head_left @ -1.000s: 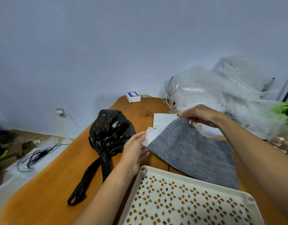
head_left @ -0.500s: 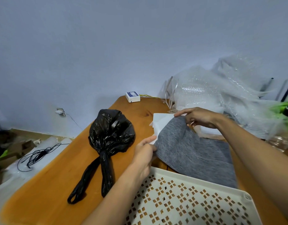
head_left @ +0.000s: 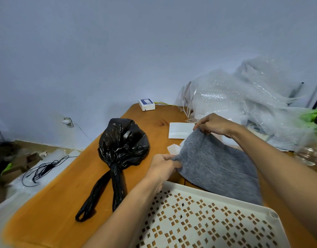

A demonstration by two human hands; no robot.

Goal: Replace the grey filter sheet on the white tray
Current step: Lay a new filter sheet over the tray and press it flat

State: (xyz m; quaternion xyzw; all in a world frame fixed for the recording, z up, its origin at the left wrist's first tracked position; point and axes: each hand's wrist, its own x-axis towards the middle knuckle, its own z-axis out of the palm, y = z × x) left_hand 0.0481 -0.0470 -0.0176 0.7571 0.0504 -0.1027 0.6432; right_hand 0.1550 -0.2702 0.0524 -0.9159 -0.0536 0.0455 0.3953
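Observation:
The grey filter sheet (head_left: pixel 215 163) is lifted off the wooden table (head_left: pixel 64 190), its near edge hanging just behind the white tray (head_left: pixel 204 221). My left hand (head_left: pixel 163 167) pinches the sheet's left corner. My right hand (head_left: pixel 213 124) pinches its far corner, held higher. The white tray lies at the bottom of the view, its perforated floor bare, with my left forearm crossing its left rim. White paper pieces (head_left: pixel 180 132) lie on the table behind the sheet.
A tied black plastic bag (head_left: pixel 122 145) lies left of my hands. A small white box (head_left: pixel 147 104) sits at the table's far edge. Bubble wrap (head_left: pixel 243 104) is piled at the back right, with a clear bottle (head_left: pixel 309 154) beside it. Cables lie on the floor at left.
The grey sheet has come off the white paper, which now lies exposed on the table. My left hand has moved right and taken hold of the sheet's corner; my right hand holds the far corner.

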